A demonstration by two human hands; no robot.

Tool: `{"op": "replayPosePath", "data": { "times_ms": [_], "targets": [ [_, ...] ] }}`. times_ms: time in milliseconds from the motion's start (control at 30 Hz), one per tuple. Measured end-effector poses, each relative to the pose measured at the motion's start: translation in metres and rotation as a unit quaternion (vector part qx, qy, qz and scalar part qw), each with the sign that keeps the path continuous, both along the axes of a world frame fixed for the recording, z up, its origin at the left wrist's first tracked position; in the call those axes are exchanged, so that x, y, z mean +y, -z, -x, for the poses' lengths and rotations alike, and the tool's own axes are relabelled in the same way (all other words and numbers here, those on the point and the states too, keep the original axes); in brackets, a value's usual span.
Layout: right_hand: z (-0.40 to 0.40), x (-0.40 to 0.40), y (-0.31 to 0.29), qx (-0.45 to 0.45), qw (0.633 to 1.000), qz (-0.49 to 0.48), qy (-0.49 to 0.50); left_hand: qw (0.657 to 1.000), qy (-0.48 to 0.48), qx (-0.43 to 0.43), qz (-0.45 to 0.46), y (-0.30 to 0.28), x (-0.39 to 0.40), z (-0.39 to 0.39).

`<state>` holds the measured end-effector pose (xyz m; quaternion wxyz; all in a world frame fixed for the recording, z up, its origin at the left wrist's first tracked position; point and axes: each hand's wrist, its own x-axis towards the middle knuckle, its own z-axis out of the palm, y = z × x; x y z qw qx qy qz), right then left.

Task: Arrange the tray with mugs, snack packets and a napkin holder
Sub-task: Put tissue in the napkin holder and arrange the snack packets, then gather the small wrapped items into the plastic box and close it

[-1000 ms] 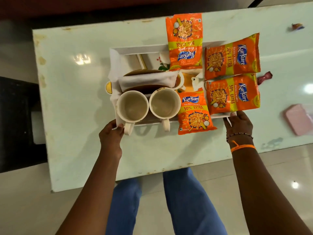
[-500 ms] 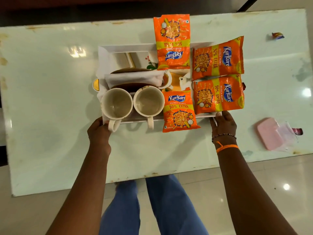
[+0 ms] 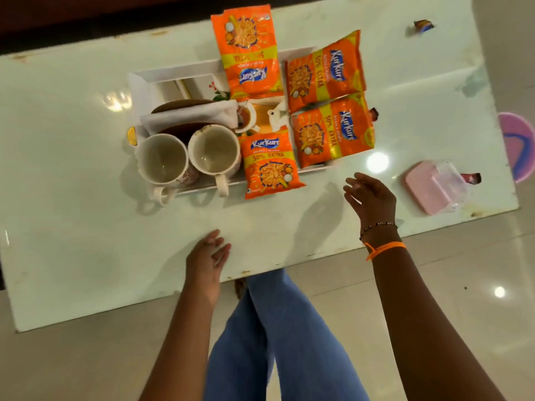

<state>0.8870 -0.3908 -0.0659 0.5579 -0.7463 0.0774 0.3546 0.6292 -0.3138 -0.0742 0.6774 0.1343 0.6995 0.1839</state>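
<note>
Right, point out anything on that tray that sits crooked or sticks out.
The far snack packet hangs over the tray's back rim, upside down compared with the near packet, which juts past the front rim. Both mug handles overhang the front edge too.

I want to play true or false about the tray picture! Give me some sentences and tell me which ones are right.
1. Four orange snack packets sit on the white tray. True.
2. Both hands grip the tray. False: the left hand and right hand are off it, open and holding nothing.
3. Two mugs stand side by side at the tray's near edge. True.
4. The mugs are full of tea. False: they look empty.
5. A pink box lies on the table to the right of the tray. True.
</note>
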Motion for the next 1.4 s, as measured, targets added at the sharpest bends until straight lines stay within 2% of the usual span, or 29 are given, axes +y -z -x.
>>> {"op": "replayPosePath", "data": {
  "times_ms": [100,167,267,333,467,567,633,667,733,800,833,900,967,1033,1100,1233,1300,1400],
  "targets": [
    [-0.017,-0.031,-0.015,-0.141,0.986,0.074,-0.047,0.997,0.067,-0.032,0.028,-0.014,-0.036,-0.029],
    [-0.037,-0.051,-0.023,-0.261,0.949,0.155,-0.085,0.992,0.101,-0.061,0.050,-0.026,-0.058,-0.056],
    [-0.073,-0.073,-0.027,-0.352,0.888,0.254,-0.152,0.983,0.122,-0.119,0.066,-0.039,-0.077,-0.099],
    [-0.099,-0.080,-0.022,-0.375,0.844,0.315,-0.217,0.978,0.142,-0.143,0.052,-0.044,-0.084,-0.125],
    [-0.140,-0.081,-0.004,-0.354,0.767,0.411,-0.342,0.967,0.194,-0.163,0.020,-0.046,-0.086,-0.161],
    [-0.155,-0.077,0.006,-0.354,0.736,0.423,-0.392,0.963,0.223,-0.148,0.019,-0.042,-0.085,-0.187],
    [-0.163,-0.075,0.003,-0.361,0.750,0.383,-0.400,0.961,0.244,-0.131,0.020,-0.039,-0.085,-0.207],
    [-0.166,-0.074,-0.001,-0.358,0.781,0.339,-0.383,0.958,0.261,-0.119,0.018,-0.038,-0.085,-0.217],
    [-0.164,-0.075,-0.012,-0.312,0.875,0.208,-0.305,0.950,0.294,-0.101,0.017,-0.038,-0.085,-0.237],
    [-0.160,-0.076,-0.027,-0.207,0.949,0.059,-0.229,0.949,0.297,-0.106,0.021,-0.037,-0.085,-0.260],
    [-0.157,-0.078,-0.033,-0.133,0.970,-0.008,-0.204,0.950,0.285,-0.124,0.021,-0.037,-0.083,-0.272],
    [-0.151,-0.082,-0.037,0.015,0.980,-0.096,-0.175,0.954,0.238,-0.180,0.014,-0.038,-0.078,-0.294],
    [-0.154,-0.084,-0.038,0.073,0.973,-0.098,-0.194,0.958,0.199,-0.204,-0.035,-0.036,-0.071,-0.313],
    [-0.163,-0.085,-0.038,0.055,0.969,-0.059,-0.233,0.963,0.201,-0.160,-0.078,-0.036,-0.064,-0.328],
    [-0.176,-0.081,-0.035,0.015,0.966,-0.028,-0.257,0.969,0.216,-0.092,-0.082,-0.036,-0.060,-0.337],
    [-0.192,-0.070,-0.025,0.000,0.954,-0.058,-0.296,0.976,0.201,-0.055,-0.064,-0.027,-0.060,-0.346],
    [-0.193,-0.067,-0.016,-0.023,0.960,-0.040,-0.278,0.978,0.193,-0.027,-0.077,-0.021,-0.057,-0.344],
    [-0.198,-0.066,0.001,-0.051,0.980,0.028,-0.191,0.974,0.202,-0.021,-0.099,-0.018,-0.055,-0.339]
  ]
}}
